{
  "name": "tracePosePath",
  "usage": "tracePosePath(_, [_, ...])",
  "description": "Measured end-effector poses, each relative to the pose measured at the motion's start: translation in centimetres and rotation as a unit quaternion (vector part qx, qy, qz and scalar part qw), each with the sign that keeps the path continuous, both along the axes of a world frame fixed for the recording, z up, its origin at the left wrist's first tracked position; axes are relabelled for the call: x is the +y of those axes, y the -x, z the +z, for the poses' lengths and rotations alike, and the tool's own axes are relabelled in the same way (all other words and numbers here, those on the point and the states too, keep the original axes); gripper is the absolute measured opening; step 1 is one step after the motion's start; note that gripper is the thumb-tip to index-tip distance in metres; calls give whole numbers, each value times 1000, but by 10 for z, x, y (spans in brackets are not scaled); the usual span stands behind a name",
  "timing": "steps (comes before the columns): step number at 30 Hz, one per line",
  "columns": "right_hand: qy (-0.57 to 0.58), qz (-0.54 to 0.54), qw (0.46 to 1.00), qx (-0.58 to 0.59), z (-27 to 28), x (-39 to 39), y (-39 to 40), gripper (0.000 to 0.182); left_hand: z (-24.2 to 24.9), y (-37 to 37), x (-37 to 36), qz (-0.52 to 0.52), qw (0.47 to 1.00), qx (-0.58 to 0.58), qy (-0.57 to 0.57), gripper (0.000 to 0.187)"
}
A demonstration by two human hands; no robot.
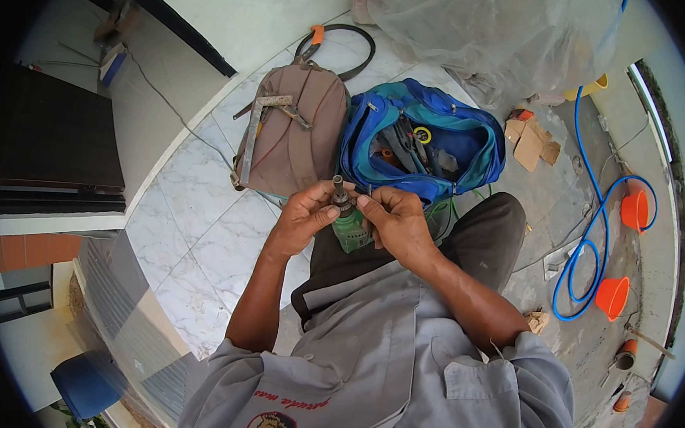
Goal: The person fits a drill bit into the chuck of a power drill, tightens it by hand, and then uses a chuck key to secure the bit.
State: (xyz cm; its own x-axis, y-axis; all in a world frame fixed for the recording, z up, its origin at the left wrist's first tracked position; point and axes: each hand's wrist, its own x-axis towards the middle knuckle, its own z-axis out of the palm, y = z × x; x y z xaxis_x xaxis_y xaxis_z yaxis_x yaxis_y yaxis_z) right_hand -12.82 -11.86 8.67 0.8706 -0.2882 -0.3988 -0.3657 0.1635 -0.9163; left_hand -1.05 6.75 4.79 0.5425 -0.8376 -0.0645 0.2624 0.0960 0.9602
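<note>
A green power drill [351, 232] is held upright between my knees, its dark metal chuck [339, 191] pointing up and away from me. My left hand [305, 216] is closed around the chuck's left side, thumb and fingers pressed on it. On the other side, my right hand [399, 222] pinches close to the chuck with thumb and forefinger. A thin dark stub rises by the right fingertips; what those fingers grip is mostly hidden. Just beyond my hands lies an open blue tool bag [425, 141] with hand tools and a yellow tape roll [422, 135] inside.
A brown backpack [297, 129] with a metal square [255, 134] on it lies left of the blue bag. To the right are a blue hose [591, 245], orange buckets [612, 299] and torn cardboard [530, 143]. Plastic sheeting [494, 35] hangs at the back.
</note>
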Motion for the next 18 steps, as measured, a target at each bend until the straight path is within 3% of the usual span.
tracePosePath(3, [-42, -10, 999, -14, -2, 2, 1, 36, -2, 0, 0, -1, 1000, -18, -14, 44])
tracePosePath(9, [-208, -14, 975, 72, 11, -9, -4, 36, -8, 5, -2, 24, 999, -37, -22, 43])
tracePosePath(15, [-206, 48, 969, 126, 17, -21, -2, 34, 1, 12, -7, 30, 997, -55, -46, 44])
tracePosePath(18, [-158, -23, 986, 38, 14, -3, 3, 30, 4, 12, -10, 26, 995, -83, -54, 43])
